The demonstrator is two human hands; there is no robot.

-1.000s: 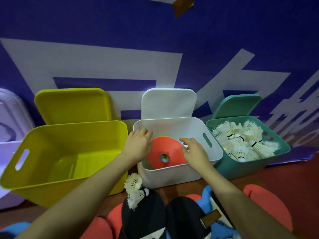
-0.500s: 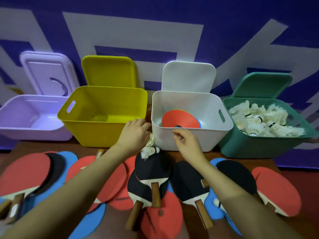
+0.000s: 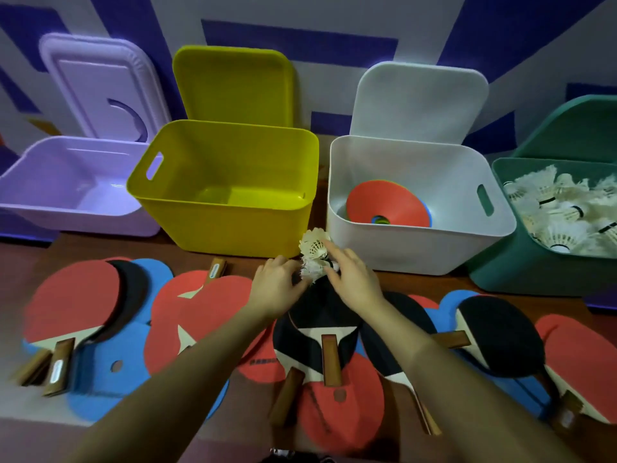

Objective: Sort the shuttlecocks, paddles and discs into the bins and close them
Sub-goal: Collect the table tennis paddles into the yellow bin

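Both hands meet at two white feathered shuttlecocks (image 3: 314, 259) lying on a black-faced wooden paddle (image 3: 320, 315), just before the gap between the yellow plastic bin (image 3: 227, 188) and white plastic bin (image 3: 417, 242). The left hand (image 3: 277, 289) and right hand (image 3: 354, 279) touch them with curled fingers; a firm grip cannot be told.

Two bare forearms enter from bottom edge, no sleeves visible on either; left hand (image 3: 275, 286) and right hand (image 3: 353, 279) bare, no gloves, rings, watch or wristbands seen; short plain nails where visible; nothing else of the person in view
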